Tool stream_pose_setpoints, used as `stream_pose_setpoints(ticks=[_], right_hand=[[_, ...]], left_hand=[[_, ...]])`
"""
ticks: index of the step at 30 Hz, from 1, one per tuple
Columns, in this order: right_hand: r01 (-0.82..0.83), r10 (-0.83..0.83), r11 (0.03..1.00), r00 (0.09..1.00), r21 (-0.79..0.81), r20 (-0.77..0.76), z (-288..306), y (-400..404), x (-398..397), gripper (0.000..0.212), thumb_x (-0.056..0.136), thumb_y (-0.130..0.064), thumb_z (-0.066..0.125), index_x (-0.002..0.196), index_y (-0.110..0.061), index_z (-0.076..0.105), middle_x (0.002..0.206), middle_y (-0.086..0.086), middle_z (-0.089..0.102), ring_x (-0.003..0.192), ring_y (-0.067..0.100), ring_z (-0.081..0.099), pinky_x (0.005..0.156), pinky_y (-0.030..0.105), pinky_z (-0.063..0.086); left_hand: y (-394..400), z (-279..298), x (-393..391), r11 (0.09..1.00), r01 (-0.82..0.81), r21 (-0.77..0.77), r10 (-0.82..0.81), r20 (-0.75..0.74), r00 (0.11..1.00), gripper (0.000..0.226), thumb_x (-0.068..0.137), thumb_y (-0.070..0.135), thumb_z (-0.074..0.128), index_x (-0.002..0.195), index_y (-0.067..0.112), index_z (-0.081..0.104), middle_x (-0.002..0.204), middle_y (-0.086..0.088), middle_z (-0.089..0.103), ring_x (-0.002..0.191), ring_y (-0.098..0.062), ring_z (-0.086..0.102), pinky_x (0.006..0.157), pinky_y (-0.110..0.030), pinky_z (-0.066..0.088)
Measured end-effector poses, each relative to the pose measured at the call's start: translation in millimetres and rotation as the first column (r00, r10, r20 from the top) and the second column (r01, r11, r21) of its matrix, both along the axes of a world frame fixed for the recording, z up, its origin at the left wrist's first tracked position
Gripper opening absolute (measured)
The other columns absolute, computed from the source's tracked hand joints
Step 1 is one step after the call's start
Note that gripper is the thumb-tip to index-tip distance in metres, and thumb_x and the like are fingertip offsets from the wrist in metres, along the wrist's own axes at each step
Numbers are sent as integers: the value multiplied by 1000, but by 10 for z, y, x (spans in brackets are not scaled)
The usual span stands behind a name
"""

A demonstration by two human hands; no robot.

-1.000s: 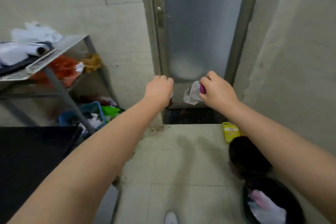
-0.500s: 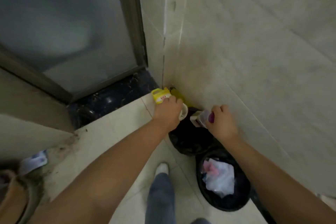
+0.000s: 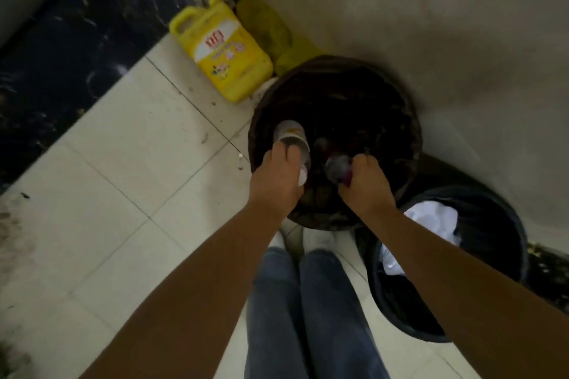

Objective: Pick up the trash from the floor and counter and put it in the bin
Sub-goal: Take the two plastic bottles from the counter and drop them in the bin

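A round dark bin [image 3: 397,108] stands against the wall, its inside black and cluttered. My left hand [image 3: 277,181] is over its near-left rim, shut on a clear plastic cup [image 3: 291,135] with a pale label. My right hand [image 3: 366,184] hovers over the bin's near side, shut on a small crumpled clear wrapper with a purple part [image 3: 338,168]. Both items hang inside the bin's opening.
A second dark bin [image 3: 498,224] with white paper [image 3: 431,221] stands at the right. A yellow detergent jug [image 3: 224,49] and a yellow-green bag [image 3: 271,31] lie in the corner. A dark threshold [image 3: 61,49] runs upper left. My legs [image 3: 308,311] stand below.
The view has tilted down onto the bins. Both hands have moved from above the bin's rim to over its opening, still holding the cup and the wrapper.
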State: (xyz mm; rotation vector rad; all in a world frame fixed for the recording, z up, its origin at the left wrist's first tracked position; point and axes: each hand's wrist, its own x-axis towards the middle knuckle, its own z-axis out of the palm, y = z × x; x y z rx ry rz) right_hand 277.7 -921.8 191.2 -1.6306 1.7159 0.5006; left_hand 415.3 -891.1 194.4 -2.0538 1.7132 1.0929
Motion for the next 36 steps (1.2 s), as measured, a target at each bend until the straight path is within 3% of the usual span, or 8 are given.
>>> stream_pose_setpoints(ticks=[5, 9, 13, 21, 25, 29, 31, 36], right_hand=[[-130, 128, 990, 991, 52, 35, -321, 32, -81, 44, 89, -20, 57, 124, 1, 43, 129, 24, 46, 117, 36, 49, 98, 38, 44], [-414, 415, 910, 910, -35, 21, 152, -84, -69, 36, 91, -16, 49, 120, 5, 53, 123, 25, 57, 118, 37, 52, 102, 39, 44], [-630, 629, 760, 775, -160, -67, 1018, -367, 215, 46, 77, -28, 36, 84, -3, 74, 87, 15, 78, 86, 35, 73, 71, 49, 59], [-696, 761, 523, 641, -492, -97, 3288, -608, 1518, 49, 70, -37, 43, 96, -8, 73, 98, 16, 76, 88, 39, 72, 67, 54, 57], [-644, 871, 329, 489, -691, -41, 4498, -30, 2147, 49, 75, -33, 45, 105, -3, 69, 109, 21, 72, 101, 43, 66, 79, 57, 54], [-657, 972, 186, 230, -731, 41, 5379, 1011, 2576, 54, 96, -32, 38, 144, -10, 27, 156, 14, 23, 145, 30, 16, 119, 45, 15], [-670, 997, 78, 66, -738, 46, 5676, 1650, 2672, 56, 97, -32, 36, 146, -12, 18, 159, 11, 11, 147, 27, 6, 121, 42, 8], [-609, 938, -158, -337, -777, 74, 6285, 3698, 2281, 57, 96, -30, 40, 145, -10, 21, 157, 14, 14, 146, 29, 10, 120, 41, 11]], left_hand=[[-27, -317, -71, 989, 121, 87, -127, 64, 990, 54, 90, 17, 60, 135, 7, 33, 137, -15, 39, 125, -31, 42, 96, -36, 44], [-109, 83, 33, 981, 182, 70, -189, 105, 976, 50, 97, 24, 45, 143, 8, 30, 151, -14, 29, 140, -31, 25, 113, -38, 28], [-297, 975, 403, 993, 114, 19, -115, 185, 976, 52, 102, 22, 29, 151, 10, 13, 161, -11, 6, 149, -29, 1, 121, -41, 8], [-7, 3506, 1330, 924, -277, -263, 363, 381, 850, 52, 104, 27, 23, 152, 12, 6, 162, -8, 1, 150, -24, -5, 123, -38, 2], [869, 4662, 1594, 775, -473, -419, 626, 409, 664, 53, 104, 28, 25, 151, 11, 10, 162, -7, 6, 150, -23, -1, 123, -36, 4], [2177, 5521, 1593, 586, -624, -516, 808, 432, 401, 54, 102, 27, 28, 151, 10, 12, 161, -7, 9, 150, -23, 2, 122, -37, 6], [2965, 5835, 1433, 487, -682, -545, 855, 457, 246, 56, 102, 28, 30, 151, 10, 11, 161, -8, 9, 150, -23, 2, 122, -38, 7], [5021, 6441, 335, 131, -780, -612, 874, 443, -200, 57, 102, 31, 30, 151, 10, 9, 162, -7, 7, 150, -21, 1, 122, -36, 7]])
